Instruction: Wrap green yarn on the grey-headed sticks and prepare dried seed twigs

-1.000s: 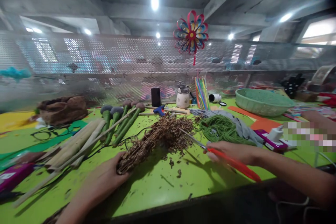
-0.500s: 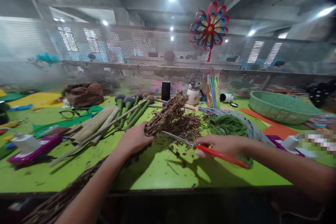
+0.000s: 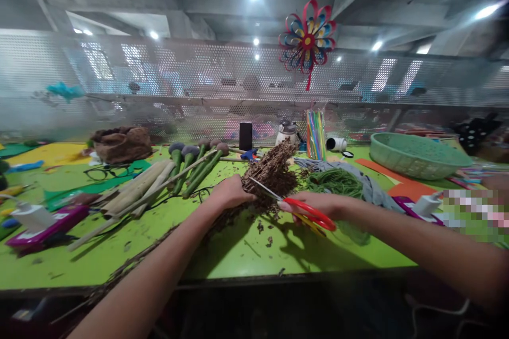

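My left hand (image 3: 234, 192) is closed round a bundle of dried brown plant stems (image 3: 271, 169), whose leafy tops point away from me and whose long stalks trail back under my forearm. In my right hand (image 3: 308, 204) is a pair of scissors (image 3: 314, 214) with one red handle and one yellow one. Their blade lies against the leafy part of the bundle, just right of my left hand. Brown crumbs are scattered on the green table below. Right behind my right hand sits a heap of green yarn (image 3: 336, 183).
Left of the bundle lie green-stemmed pods (image 3: 189, 156) and pale dry husks (image 3: 137, 188). Eyeglasses (image 3: 106, 170) rest near a brown crumpled bag (image 3: 121, 144). A green basket (image 3: 417, 161) stands at right, with purple power strips (image 3: 47, 226) at both sides. A dark phone (image 3: 245, 136) stands at the back.
My left hand and the bundle have moved right and slightly up. The scissors have turned, with their handles now raised and spread, and the blade has come onto the bundle. The view has shifted slightly.
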`<state>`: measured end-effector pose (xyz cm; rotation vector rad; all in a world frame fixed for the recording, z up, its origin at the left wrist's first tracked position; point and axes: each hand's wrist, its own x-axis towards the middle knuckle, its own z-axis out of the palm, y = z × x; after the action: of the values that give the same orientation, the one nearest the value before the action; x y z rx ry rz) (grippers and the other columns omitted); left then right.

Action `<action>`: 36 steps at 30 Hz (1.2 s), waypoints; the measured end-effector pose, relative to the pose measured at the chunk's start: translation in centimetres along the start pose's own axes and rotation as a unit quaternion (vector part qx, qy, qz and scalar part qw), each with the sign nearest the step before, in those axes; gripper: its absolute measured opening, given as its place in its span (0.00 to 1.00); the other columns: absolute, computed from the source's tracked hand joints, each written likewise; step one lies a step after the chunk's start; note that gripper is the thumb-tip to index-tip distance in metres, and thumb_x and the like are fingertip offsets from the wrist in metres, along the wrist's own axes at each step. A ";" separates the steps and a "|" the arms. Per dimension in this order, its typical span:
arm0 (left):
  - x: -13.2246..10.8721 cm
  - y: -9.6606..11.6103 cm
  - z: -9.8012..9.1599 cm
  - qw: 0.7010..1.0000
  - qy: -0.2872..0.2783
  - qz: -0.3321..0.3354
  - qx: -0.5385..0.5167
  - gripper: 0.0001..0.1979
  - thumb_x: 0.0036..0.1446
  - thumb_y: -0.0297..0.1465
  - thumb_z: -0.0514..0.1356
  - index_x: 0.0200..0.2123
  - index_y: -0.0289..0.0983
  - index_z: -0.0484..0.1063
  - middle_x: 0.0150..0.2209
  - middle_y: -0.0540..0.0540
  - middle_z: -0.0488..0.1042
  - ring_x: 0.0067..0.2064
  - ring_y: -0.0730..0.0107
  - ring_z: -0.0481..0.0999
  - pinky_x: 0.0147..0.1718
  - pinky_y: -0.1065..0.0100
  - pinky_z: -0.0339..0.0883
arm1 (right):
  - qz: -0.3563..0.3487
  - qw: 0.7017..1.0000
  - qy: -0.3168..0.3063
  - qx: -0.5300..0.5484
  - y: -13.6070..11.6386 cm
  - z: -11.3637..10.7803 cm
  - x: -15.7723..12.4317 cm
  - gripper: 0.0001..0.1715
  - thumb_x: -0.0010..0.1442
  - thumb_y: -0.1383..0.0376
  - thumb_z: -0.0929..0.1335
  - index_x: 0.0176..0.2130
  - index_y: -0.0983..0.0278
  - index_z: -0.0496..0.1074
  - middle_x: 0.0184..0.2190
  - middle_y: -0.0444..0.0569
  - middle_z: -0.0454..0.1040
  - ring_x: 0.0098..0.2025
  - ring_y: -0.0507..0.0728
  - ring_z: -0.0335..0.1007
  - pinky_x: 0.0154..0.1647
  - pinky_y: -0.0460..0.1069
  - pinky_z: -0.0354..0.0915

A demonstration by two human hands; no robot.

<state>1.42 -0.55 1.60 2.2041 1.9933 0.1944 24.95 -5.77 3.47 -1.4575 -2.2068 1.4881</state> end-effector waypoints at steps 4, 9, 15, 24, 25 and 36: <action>0.1 0.1 0.7 1.000 0.010 0.008 0.012 0.36 0.37 0.53 0.61 0.46 0.35 0.66 0.44 0.36 0.75 0.44 0.50 0.76 0.36 0.62 0.68 | 0.025 0.999 -0.012 0.041 -0.3 -0.1 0.9 0.30 0.49 0.40 0.66 0.30 0.64 0.64 0.22 0.42 0.65 0.22 0.50 0.63 0.24 0.46 0.65; 0.6 0.6 1.1 0.999 0.028 0.015 0.016 0.30 0.40 0.48 0.61 0.44 0.36 0.66 0.43 0.37 0.76 0.42 0.51 0.76 0.34 0.63 0.68 | 0.039 0.999 -0.019 0.025 -1.2 -0.3 2.9 0.30 0.47 0.42 0.68 0.34 0.65 0.65 0.23 0.42 0.65 0.23 0.49 0.63 0.21 0.44 0.64; 0.8 0.6 1.4 0.999 0.038 0.014 0.007 0.30 0.43 0.45 0.60 0.47 0.34 0.64 0.45 0.34 0.74 0.45 0.48 0.75 0.37 0.61 0.67 | 0.063 0.998 0.007 -0.007 -0.7 0.2 4.8 0.16 0.43 0.65 0.73 0.33 0.65 0.66 0.23 0.40 0.66 0.21 0.47 0.62 0.17 0.40 0.58; 1.3 -2.8 -0.3 0.999 -0.021 0.019 -0.015 0.48 0.37 0.62 0.55 0.52 0.32 0.62 0.53 0.32 0.70 0.49 0.49 0.72 0.43 0.63 0.66 | 0.104 0.995 0.002 0.011 -0.6 -0.1 4.4 0.04 0.45 0.73 0.65 0.22 0.66 0.63 0.13 0.39 0.64 0.15 0.49 0.63 0.17 0.44 0.65; 1.0 -3.2 -0.3 1.000 -0.024 0.016 -0.012 0.49 0.36 0.63 0.54 0.53 0.32 0.62 0.53 0.31 0.70 0.49 0.48 0.72 0.43 0.62 0.66 | 0.105 0.994 0.001 0.010 -0.5 -0.1 4.5 0.04 0.45 0.73 0.65 0.22 0.66 0.63 0.13 0.39 0.65 0.15 0.49 0.63 0.17 0.44 0.65; -2.9 -3.8 2.6 0.997 -0.022 0.005 0.071 0.33 0.39 0.49 0.61 0.47 0.36 0.64 0.44 0.35 0.75 0.42 0.48 0.75 0.36 0.59 0.68 | 0.085 0.992 -0.019 0.092 0.7 0.1 4.8 0.04 0.49 0.72 0.64 0.23 0.68 0.64 0.16 0.43 0.69 0.20 0.51 0.69 0.20 0.43 0.67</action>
<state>-2.00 -3.20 -1.69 2.2806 2.0311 0.0042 22.81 -2.22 1.00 -1.6026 -1.9441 1.7335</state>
